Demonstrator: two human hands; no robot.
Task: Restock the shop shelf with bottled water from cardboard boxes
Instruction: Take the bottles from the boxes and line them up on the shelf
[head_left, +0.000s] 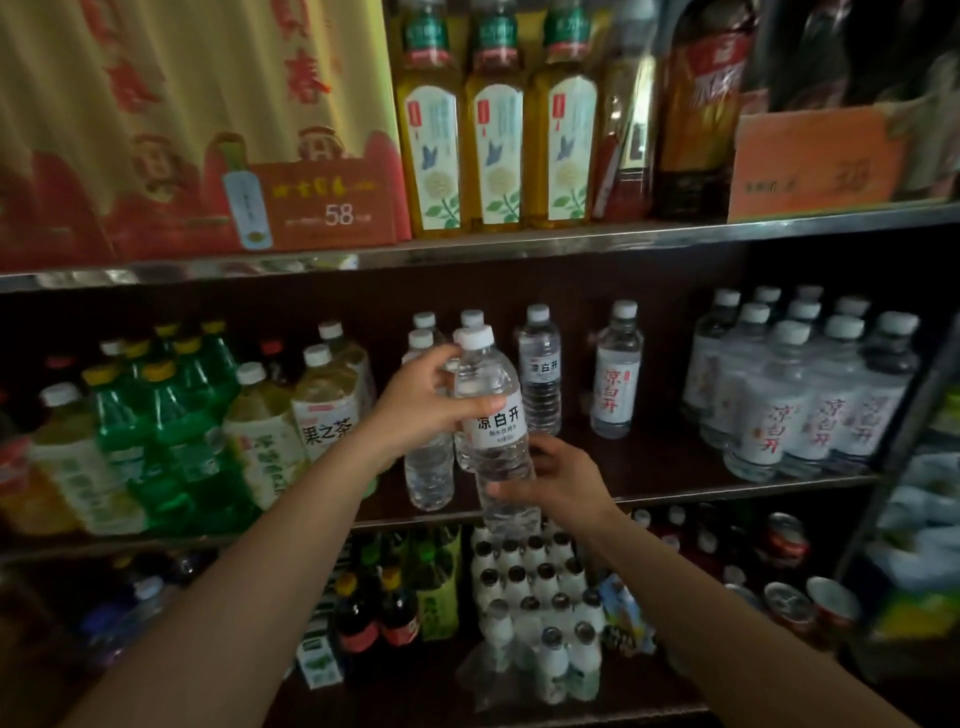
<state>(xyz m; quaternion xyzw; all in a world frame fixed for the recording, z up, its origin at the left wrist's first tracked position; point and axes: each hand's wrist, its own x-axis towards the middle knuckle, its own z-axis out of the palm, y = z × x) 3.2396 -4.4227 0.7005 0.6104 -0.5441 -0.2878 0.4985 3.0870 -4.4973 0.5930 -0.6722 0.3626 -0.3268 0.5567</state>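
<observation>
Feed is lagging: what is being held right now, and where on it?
One water bottle: the left hand grips its upper body beside the label, and the right hand holds its lower part.

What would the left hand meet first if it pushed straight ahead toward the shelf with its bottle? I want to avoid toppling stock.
Probably the water bottles already standing on the middle shelf, right behind the left hand and the held bottle. Depth is unclear, so the gap cannot be judged.
</observation>
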